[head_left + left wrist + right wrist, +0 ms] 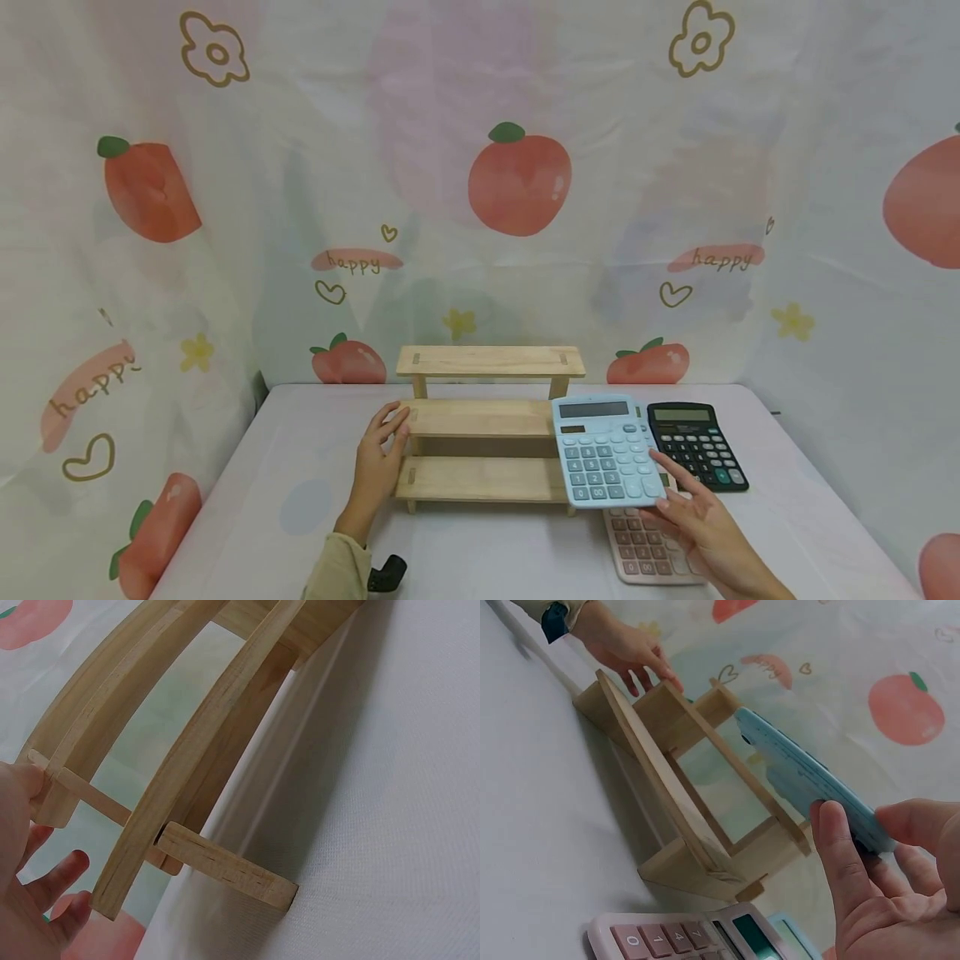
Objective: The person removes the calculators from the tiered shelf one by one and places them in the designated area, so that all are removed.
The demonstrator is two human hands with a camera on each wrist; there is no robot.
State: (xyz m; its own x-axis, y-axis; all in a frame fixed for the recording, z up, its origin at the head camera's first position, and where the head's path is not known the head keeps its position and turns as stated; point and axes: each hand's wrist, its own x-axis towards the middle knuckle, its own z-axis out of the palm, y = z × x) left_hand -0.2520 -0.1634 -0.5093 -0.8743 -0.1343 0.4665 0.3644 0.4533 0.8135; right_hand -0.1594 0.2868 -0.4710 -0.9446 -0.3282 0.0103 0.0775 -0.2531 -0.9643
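My right hand [693,521] holds a light blue calculator [606,454] by its lower right corner, thumb on one face and fingers on the other. The calculator is raised at the right end of a three-tier wooden shelf [487,479], overlapping its lower tiers in the head view. At the shelf's other end, my left hand [378,467] touches the middle tier's left corner with loosely bent fingers. Seen from the left wrist, the thumb lies at a board end and the other fingers [56,881] are spread. Behind the right hand lies a pink calculator [630,562], partly hidden.
A black calculator [701,446] lies on the white table [465,558], right of the blue one. A small curved black object [387,573] is near the left sleeve [337,567]. Behind the table hangs a fruit-patterned cloth [450,275], which also covers the sides.
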